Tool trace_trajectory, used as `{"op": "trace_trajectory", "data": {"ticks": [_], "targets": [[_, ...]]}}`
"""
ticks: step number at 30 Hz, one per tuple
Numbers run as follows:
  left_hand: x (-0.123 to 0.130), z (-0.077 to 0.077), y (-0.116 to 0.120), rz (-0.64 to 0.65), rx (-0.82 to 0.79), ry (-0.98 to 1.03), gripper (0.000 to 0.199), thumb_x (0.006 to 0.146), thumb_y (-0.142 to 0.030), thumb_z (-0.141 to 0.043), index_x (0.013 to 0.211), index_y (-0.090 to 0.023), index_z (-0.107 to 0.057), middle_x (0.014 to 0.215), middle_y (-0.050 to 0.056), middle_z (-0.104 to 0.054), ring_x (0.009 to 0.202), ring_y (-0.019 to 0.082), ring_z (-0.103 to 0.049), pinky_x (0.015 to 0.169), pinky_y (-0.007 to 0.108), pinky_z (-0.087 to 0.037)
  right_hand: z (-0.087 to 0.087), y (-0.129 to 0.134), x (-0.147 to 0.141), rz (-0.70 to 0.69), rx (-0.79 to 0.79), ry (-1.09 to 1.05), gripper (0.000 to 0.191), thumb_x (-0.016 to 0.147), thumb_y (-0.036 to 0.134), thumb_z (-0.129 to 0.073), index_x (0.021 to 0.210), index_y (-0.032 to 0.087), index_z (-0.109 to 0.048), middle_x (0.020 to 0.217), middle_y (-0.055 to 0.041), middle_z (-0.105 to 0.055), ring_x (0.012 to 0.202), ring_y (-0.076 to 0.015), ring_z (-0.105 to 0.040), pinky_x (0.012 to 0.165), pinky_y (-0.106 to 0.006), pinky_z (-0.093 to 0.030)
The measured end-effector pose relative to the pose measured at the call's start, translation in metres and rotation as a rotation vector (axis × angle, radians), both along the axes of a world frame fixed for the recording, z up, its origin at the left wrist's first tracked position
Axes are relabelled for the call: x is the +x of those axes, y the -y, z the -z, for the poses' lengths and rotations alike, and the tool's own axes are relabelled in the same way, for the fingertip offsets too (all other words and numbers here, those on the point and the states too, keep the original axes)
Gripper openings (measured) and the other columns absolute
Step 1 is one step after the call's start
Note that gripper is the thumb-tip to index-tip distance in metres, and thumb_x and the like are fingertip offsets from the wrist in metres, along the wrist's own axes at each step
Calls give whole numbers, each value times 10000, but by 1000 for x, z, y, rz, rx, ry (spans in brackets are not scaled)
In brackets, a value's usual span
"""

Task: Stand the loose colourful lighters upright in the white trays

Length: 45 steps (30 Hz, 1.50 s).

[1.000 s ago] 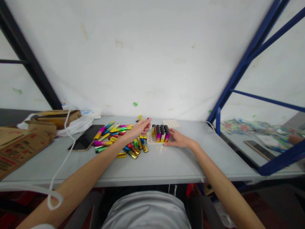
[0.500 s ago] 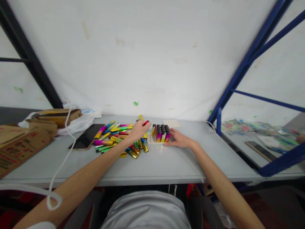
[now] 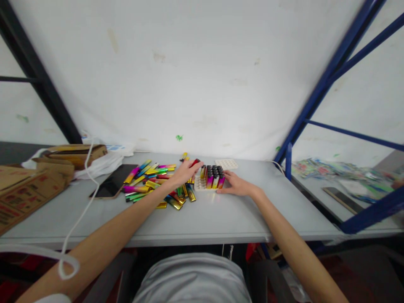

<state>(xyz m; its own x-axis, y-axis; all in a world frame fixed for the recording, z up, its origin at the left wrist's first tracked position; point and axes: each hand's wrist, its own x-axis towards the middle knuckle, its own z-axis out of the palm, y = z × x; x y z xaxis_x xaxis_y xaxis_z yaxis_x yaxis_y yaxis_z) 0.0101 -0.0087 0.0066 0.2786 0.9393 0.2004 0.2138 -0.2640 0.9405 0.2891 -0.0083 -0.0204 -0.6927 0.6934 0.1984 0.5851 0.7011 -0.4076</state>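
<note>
In my left hand [image 3: 184, 172] is a red lighter [image 3: 195, 162] with a dark top, held in closed fingers at the left side of a white tray with holes [image 3: 200, 184]. Upright lighters [image 3: 215, 176] with black tops stand in rows over the tray's middle and right, and bare holes show at its left. My right hand [image 3: 236, 184] rests at the tray's right edge, fingers apart and touching its side. A loose pile of shiny coloured lighters [image 3: 154, 184] lies left of the tray, partly hidden under my left forearm.
A second white holed tray [image 3: 226, 163] lies behind, near the wall. Left of the pile are a dark phone [image 3: 115, 182], a white cable [image 3: 86, 202] and an open cardboard box [image 3: 34, 189]. A blue metal frame [image 3: 311, 105] rises at the right; another phone [image 3: 342, 200] lies beyond it.
My left hand has shifted slightly right with the red lighter, which now tilts more upright near the tray. My right hand stays at the tray's edge.
</note>
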Motion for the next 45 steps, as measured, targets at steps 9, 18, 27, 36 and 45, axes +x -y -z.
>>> {"op": "trace_trajectory", "data": {"ticks": [9,18,27,36,45], "targets": [[3,7,-2,-35,-7,104,291,970,-527,-526,979,-261,-409,646,-114,-415,365,46,-307,391,178,-326,4,-3,1,-2,32,7,815,847,718,-666,1420,147,-569,1481,-195,-507,1356,-360,-498,1189,-543,-381],[-4,-7,-3,-16,424,-224,381,919,-515,-583,971,-184,-764,969,66,-753,932,219,-662,861,334,-541,3,-2,0,-1,29,9,807,855,705,-666,1431,150,-559,1495,-191,-500,1368,-357,-487,1194,-542,-376],[-5,-7,5,53,527,-349,315,943,-385,-592,1129,-191,-756,1067,81,-766,897,198,-683,736,304,-570,2,-1,0,5,29,14,819,845,728,-657,1417,148,-569,1470,-195,-515,1347,-361,-504,1184,-545,-386],[-14,-16,2,150,649,-519,223,976,-303,-581,1082,-207,-752,996,64,-758,894,193,-669,852,324,-517,-1,1,-1,3,9,6,809,847,718,-663,1416,150,-572,1486,-191,-508,1363,-365,-488,1195,-548,-366],[-9,-5,4,70,486,-435,274,909,-313,-659,1177,-262,-634,892,9,-727,837,199,-668,835,344,-529,-2,1,0,18,8,12,819,845,712,-671,1428,148,-560,1475,-195,-514,1348,-367,-502,1185,-555,-381]]}}
